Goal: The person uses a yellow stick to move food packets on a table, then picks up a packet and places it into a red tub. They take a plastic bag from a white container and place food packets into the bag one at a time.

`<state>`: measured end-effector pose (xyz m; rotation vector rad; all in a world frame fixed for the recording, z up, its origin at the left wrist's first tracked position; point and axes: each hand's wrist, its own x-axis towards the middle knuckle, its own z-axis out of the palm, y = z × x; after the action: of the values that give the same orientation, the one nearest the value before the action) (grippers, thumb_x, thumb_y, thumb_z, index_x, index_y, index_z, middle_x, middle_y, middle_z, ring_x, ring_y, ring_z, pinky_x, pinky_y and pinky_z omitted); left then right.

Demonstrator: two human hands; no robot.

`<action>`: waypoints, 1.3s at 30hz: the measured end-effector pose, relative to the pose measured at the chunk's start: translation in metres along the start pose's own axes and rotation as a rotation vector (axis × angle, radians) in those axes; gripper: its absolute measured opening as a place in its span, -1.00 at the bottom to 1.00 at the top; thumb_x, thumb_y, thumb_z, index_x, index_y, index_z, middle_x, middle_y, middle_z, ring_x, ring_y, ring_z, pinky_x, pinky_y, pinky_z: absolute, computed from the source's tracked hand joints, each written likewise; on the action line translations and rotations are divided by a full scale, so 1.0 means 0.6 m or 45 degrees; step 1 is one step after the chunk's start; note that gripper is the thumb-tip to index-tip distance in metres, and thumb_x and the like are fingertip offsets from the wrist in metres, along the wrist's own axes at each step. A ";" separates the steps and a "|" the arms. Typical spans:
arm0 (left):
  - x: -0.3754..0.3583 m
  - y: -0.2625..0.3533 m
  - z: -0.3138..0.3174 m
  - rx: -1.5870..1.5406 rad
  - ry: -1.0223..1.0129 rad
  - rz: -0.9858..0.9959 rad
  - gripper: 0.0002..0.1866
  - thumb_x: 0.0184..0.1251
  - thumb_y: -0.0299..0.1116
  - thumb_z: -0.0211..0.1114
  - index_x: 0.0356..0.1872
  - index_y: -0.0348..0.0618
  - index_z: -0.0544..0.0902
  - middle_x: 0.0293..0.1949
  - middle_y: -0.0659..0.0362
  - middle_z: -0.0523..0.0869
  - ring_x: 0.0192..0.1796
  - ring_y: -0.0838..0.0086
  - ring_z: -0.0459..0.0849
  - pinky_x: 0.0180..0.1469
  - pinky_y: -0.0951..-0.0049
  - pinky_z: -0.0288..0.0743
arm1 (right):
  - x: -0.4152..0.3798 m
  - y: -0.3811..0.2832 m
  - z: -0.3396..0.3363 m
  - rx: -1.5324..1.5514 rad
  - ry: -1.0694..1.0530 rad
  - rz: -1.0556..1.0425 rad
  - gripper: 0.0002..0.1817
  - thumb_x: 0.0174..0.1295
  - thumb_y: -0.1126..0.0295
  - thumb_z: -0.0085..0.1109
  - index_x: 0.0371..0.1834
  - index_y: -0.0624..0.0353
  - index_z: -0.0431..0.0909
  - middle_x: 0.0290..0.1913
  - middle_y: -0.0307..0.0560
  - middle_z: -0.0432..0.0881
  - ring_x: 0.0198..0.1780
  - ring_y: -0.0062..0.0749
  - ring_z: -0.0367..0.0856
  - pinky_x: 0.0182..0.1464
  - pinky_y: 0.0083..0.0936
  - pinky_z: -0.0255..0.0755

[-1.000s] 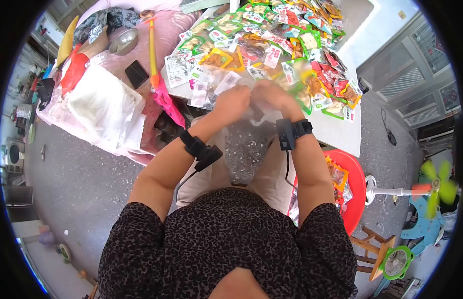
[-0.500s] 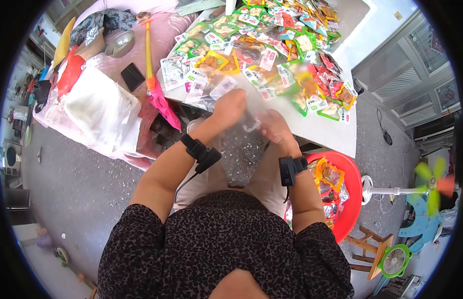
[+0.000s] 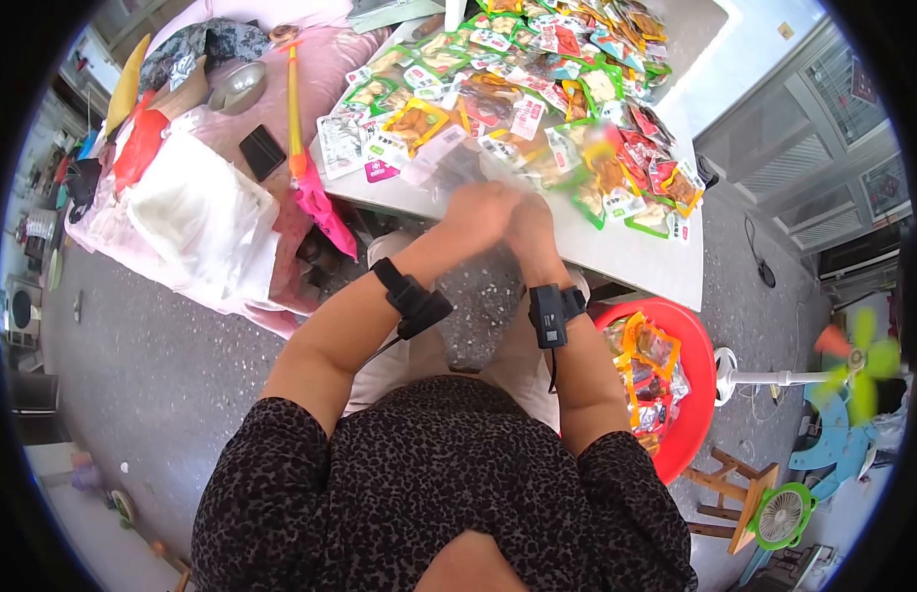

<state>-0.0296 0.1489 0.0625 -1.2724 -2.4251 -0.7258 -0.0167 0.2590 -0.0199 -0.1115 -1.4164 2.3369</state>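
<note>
My left hand and my right hand meet at the front edge of the white table. Their fingers are closed round the gathered end of a clear plastic bag, though blur and overlap hide the exact grip. The bag stretches away over the tabletop, with dark packets showing faintly through it. Just beyond it lie an orange-edged food packet and several others. A green-edged packet is on the table to the right of my hands.
Many colourful packets are heaped at the back of the table. A red tub holding packets stands by my right arm. To the left, a pink-covered surface carries white plastic sheets, a black phone and a metal bowl.
My hands have come together from a short distance apart. The right hand moved left and up, the left hand slightly right, and the clear bag was drawn in between them.
</note>
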 end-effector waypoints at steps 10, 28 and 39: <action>-0.022 -0.022 0.025 -0.056 -0.042 -0.051 -0.88 -0.01 -0.41 -0.02 -0.41 -0.19 0.38 -0.54 0.04 0.49 -0.44 0.14 0.50 -0.44 0.19 0.36 | 0.024 -0.170 -0.016 -0.630 -0.035 0.698 -0.83 -0.04 0.48 0.02 -0.33 0.23 0.39 -0.44 -0.16 0.48 -0.44 -0.47 0.50 -0.49 -0.61 0.39; -0.014 -0.025 0.035 -0.078 -0.181 -0.164 -0.87 0.01 -0.37 -0.02 -0.46 -0.19 0.43 -0.51 0.01 0.52 -0.41 0.12 0.51 -0.37 0.20 0.37 | 0.265 -0.067 -0.032 -1.148 -0.274 -0.559 -0.90 -0.07 0.47 0.05 -0.63 0.19 0.36 -0.66 -0.17 0.40 -0.66 -0.54 0.38 -0.67 -0.62 0.22; 0.021 0.039 -0.056 -0.231 0.700 -0.062 -0.62 -0.17 -0.38 0.22 -0.23 -0.22 0.42 -0.32 0.08 0.50 -0.22 0.20 0.45 -0.22 0.29 0.33 | 0.038 -0.274 0.079 -0.173 0.052 -0.058 -0.88 0.04 0.55 -0.09 -0.36 0.32 0.40 -0.46 -0.11 0.52 -0.49 -0.56 0.50 -0.45 -0.61 0.45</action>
<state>-0.0162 0.1495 0.1030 -0.9153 -1.9783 -1.1562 -0.0013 0.2948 0.1484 -0.1625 -1.5408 2.1889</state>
